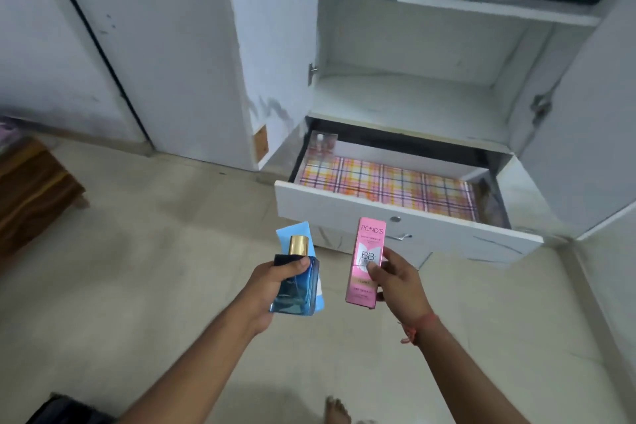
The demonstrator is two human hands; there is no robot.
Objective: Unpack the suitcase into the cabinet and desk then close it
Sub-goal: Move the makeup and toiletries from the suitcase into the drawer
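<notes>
Clothes sit shelved already, and now left hand fingers grasp a blue perfume bottle, right hand fingers a pink Pond's BB cream box, open drawer just beyond both — suitcase closing still ahead.

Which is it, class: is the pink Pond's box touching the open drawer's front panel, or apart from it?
Apart. The head view shows the pink Pond's box gripped in the right hand, held in the air short of the drawer.

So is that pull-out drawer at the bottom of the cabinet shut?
No, the drawer is pulled out of the cabinet, showing its plaid lining, while the hands hold a blue bottle and pink box before it.
</notes>
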